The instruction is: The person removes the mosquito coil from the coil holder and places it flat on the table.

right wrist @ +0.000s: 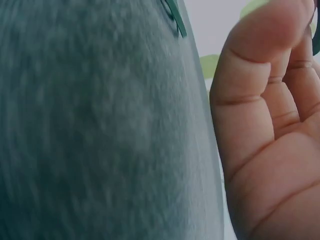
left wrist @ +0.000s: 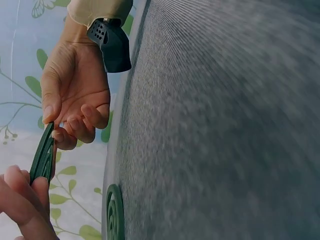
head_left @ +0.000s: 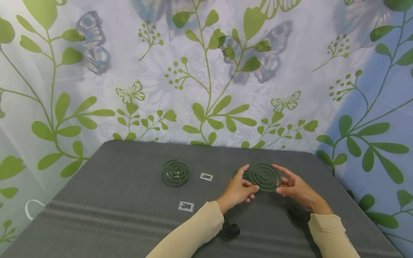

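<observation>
A dark green mosquito coil [head_left: 266,175] is held up over the table between both hands. My left hand [head_left: 237,189] pinches its left edge with thumb and fingers. On the opposite edge, my right hand [head_left: 298,188] grips it between thumb and fingertips. Seen edge-on in the left wrist view, the held coil [left wrist: 42,152] looks thin and flat. More green coil [head_left: 246,175] shows behind its left side, partly hidden. In the right wrist view the right hand [right wrist: 275,115] is large, with only a sliver of coil at the frame edge.
Another green coil [head_left: 186,173] lies left on the grey table [head_left: 129,186], with silvery metal showing at its middle. Two small metal coil stands [head_left: 206,176] [head_left: 186,206] lie near it. A leaf-patterned curtain [head_left: 155,89] hangs behind the table's far edge.
</observation>
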Demonstrator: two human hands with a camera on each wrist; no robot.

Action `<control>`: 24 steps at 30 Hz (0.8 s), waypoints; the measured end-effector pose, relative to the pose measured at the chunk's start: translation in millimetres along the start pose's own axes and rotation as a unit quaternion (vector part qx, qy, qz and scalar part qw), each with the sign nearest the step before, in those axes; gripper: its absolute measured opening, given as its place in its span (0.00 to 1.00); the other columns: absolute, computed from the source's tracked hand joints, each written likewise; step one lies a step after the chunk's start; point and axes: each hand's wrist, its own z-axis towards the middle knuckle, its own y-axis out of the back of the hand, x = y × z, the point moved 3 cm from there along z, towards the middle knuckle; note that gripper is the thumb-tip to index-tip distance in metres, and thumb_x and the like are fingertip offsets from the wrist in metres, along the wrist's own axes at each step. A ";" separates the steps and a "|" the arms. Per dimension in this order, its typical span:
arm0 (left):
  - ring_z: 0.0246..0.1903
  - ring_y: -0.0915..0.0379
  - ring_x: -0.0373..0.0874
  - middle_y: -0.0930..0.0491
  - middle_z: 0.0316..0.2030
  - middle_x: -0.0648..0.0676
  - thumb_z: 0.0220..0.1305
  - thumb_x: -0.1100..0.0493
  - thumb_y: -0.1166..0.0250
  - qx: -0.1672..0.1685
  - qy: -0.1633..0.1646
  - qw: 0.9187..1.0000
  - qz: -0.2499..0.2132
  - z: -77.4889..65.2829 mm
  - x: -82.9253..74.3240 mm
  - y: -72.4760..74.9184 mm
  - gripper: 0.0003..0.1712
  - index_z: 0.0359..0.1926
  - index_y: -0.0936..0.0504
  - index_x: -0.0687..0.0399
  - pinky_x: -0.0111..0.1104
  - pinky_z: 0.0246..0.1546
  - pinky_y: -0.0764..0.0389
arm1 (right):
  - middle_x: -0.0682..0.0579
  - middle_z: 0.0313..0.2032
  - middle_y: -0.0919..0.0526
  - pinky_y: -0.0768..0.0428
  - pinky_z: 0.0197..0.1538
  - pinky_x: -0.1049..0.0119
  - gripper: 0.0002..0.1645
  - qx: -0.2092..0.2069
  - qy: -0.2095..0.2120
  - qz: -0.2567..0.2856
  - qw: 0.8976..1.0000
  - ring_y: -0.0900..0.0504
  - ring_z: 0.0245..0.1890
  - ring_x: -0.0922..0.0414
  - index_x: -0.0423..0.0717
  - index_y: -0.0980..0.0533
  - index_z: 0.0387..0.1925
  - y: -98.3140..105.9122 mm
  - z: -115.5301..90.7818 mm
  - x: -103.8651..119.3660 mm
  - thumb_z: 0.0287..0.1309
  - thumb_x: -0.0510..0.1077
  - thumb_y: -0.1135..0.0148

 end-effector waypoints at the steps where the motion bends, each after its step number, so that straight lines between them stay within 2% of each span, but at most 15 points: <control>1: 0.22 0.21 0.37 0.14 0.33 0.47 0.73 0.64 0.27 0.001 0.002 1.000 -0.003 0.9 0.4 -2.1 0.48 0.86 0.41 0.47 0.29 0.23 0.18 | 0.58 0.39 0.18 0.30 0.30 0.57 0.50 -0.001 -0.003 0.003 1.000 0.23 0.30 0.64 0.66 0.40 0.83 1.9 -1.6 -1.1 0.71 0.24 0.40; 5: 0.22 0.21 0.36 0.14 0.34 0.47 0.73 0.64 0.27 0.007 0.006 1.000 -0.014 4.0 2.1 -9.3 0.49 0.86 0.42 0.48 0.29 0.24 0.18 | 0.59 0.41 0.17 0.40 0.33 0.50 0.50 -0.001 -0.014 0.012 1.000 0.29 0.26 0.64 0.68 0.39 0.82 8.5 -7.0 -3.8 0.71 0.24 0.40; 10: 0.23 0.21 0.37 0.15 0.35 0.47 0.72 0.65 0.27 0.020 0.020 0.999 -0.037 5.2 2.3 -16.8 0.50 0.86 0.43 0.46 0.28 0.25 0.19 | 0.59 0.41 0.18 0.39 0.33 0.52 0.50 -0.008 -0.024 0.010 1.000 0.30 0.26 0.65 0.69 0.38 0.82 16.2 -12.8 -4.5 0.72 0.25 0.40; 17: 0.24 0.22 0.37 0.16 0.37 0.47 0.72 0.66 0.27 0.028 0.033 0.998 -0.054 7.2 2.3 -25.3 0.50 0.86 0.43 0.47 0.26 0.24 0.21 | 0.61 0.38 0.20 0.43 0.34 0.50 0.48 -0.014 -0.030 0.005 0.999 0.41 0.25 0.54 0.70 0.37 0.79 22.4 -20.2 -6.3 0.71 0.25 0.41; 24: 0.24 0.22 0.37 0.16 0.38 0.47 0.72 0.66 0.27 0.031 0.045 0.997 -0.061 9.6 4.9 -32.4 0.50 0.86 0.42 0.46 0.26 0.23 0.23 | 0.60 0.40 0.18 0.46 0.32 0.53 0.47 -0.007 -0.029 0.016 0.999 0.44 0.25 0.54 0.73 0.35 0.78 27.8 -25.8 -10.1 0.73 0.24 0.43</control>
